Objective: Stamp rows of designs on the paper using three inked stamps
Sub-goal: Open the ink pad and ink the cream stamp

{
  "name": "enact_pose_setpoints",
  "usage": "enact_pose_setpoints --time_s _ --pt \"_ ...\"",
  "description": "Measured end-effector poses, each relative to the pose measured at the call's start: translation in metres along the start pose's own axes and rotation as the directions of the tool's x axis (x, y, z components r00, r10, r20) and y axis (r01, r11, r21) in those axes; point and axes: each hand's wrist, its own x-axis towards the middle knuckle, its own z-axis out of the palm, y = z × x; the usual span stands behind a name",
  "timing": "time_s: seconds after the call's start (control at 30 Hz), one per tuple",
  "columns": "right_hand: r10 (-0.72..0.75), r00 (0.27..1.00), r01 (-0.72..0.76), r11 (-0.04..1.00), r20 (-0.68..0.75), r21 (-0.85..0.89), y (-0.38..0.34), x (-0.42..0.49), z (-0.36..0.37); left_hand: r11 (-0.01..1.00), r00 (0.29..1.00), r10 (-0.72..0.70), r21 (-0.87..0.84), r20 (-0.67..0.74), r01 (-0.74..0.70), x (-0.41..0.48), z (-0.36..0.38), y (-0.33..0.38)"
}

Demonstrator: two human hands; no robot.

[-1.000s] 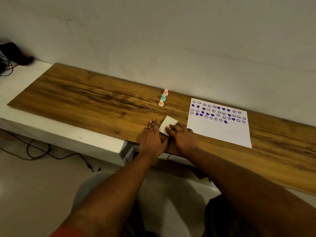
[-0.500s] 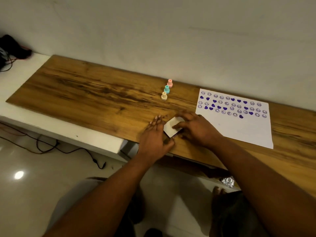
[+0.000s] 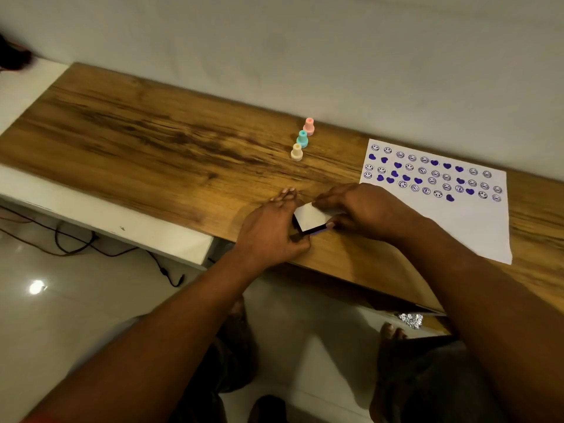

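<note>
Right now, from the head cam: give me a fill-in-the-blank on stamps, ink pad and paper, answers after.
1. The three stamps stand in a line; the one nearest the wall, beyond the teal stamp and cream stamp, is ____.
2. Both the left hand and right hand touch the ____.
3. The paper bears smiley faces and solid ____.
4. The prints' ink colour is ____.

Missing words: pink; ink pad; hearts; purple

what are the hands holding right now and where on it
A small white ink pad case. The left hand grips its near-left corner; the right hand pinches its far and right edges. The lid looks slightly lifted.
</note>
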Motion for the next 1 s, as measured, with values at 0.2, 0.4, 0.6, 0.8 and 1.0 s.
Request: enact_pose_setpoints --time_s 0.2,0.4,0.6,0.8,1.0 --pt "0.008 1.0 -0.008 0.992 0.002 0.127 0.01 0.002 0.002 0.999 0.999 -0.025 -0.028 -0.032 0.024 0.003 -0.008 -0.003" --pt "0.057 0.997 -0.039 0.964 -0.059 0.264 0.017 0.008 0.005 0.997 0.997 -0.061 -0.05 -0.053 0.058 0.002 -0.008 -0.006" --pt "0.141 0.98 -0.077 0.92 -0.142 0.383 0.018 0.023 0.01 0.995 0.996 -0.086 -0.059 -0.029 0.084 0.002 -0.005 -0.006" --pt "0.228 0.945 -0.095 0.878 -0.234 0.47 0.021 0.038 0.017 0.996 0.997 -0.082 -0.038 -0.015 0.081 0.001 -0.006 -0.005" --pt "0.252 0.916 -0.103 0.899 -0.312 0.426 0.022 0.051 0.022 0.996 0.995 -0.088 -0.013 -0.043 0.088 -0.001 -0.005 -0.008"
